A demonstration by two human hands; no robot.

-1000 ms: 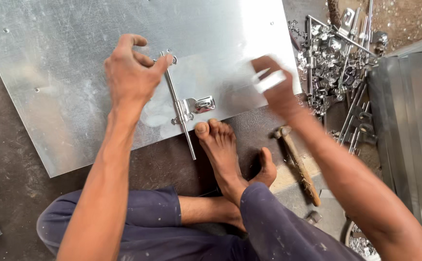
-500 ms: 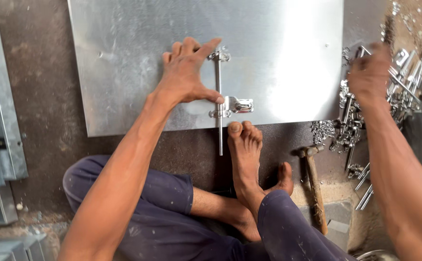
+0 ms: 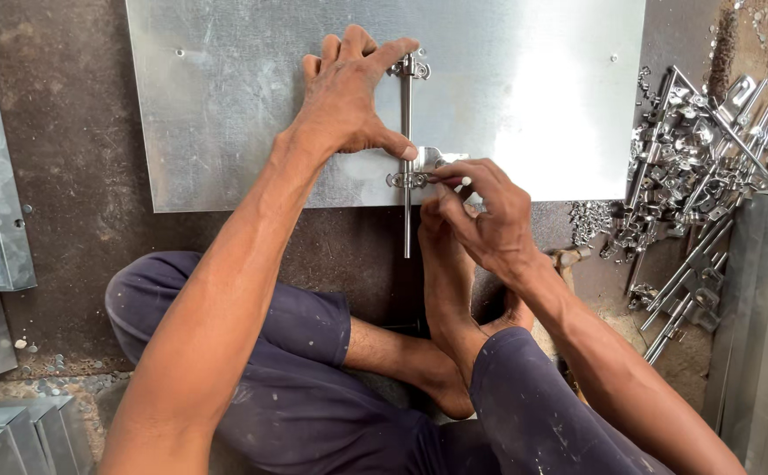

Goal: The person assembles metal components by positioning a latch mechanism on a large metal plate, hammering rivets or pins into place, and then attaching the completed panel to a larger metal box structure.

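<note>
From the head camera, a galvanised steel sheet (image 3: 252,132) lies flat on the dark floor (image 3: 76,202) in front of the seated person. A bright metal sliding bolt (image 3: 407,158) lies across its near edge, the rod overhanging toward a bare foot (image 3: 444,264).

The left hand (image 3: 349,105) is spread nearly flat, palm down; its fingers reach the bolt's upper bracket and the thumb presses beside the rod, pinning the latch to the sheet without gripping it. The right hand (image 3: 489,215) is curled with thumb and forefinger pinched on something small at the lower bracket (image 3: 414,179), probably a rivet or screw, though it is too tiny to tell.

The bolt looks rigid, light and slick, apt to slide on the smooth sheet, so holding it down close to the brackets seems the surest grip. The sheet looks thin, stiff and sharp-edged; best pressed on its face.

At the right, a heap of loose latches (image 3: 700,149) lies beside stacked metal channels (image 3: 762,308).
</note>
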